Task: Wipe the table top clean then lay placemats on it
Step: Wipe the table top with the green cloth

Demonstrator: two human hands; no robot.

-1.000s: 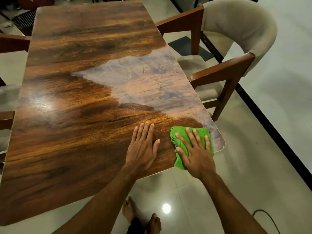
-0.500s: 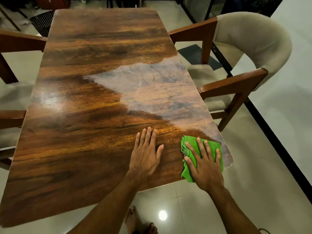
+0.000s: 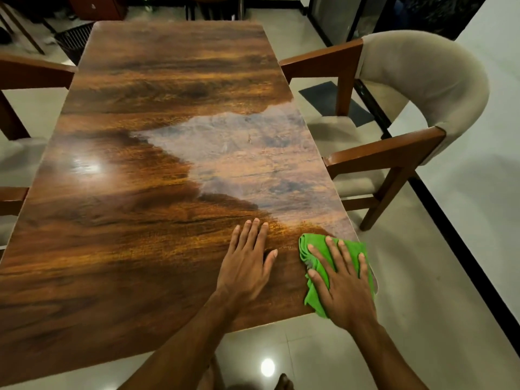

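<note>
A long glossy wooden table top (image 3: 146, 198) fills the view, with a pale hazy patch across its right middle. A folded green cloth (image 3: 318, 254) lies on the near right corner of the table. My right hand (image 3: 342, 282) presses flat on the cloth with fingers straight and spread. To its left, my left hand (image 3: 247, 263) rests flat on the bare wood, fingers straight. No placemats are in view.
A beige upholstered wooden armchair (image 3: 416, 108) stands close against the table's right side. Parts of other wooden chairs (image 3: 31, 71) show along the left edge. A dark floor mat (image 3: 334, 101) and a dark basket (image 3: 73, 38) lie on the tiled floor.
My right hand and the green cloth have slid a little to the right along the near corner. The camera has tilted up, showing more of the far end; my left hand stays planted.
</note>
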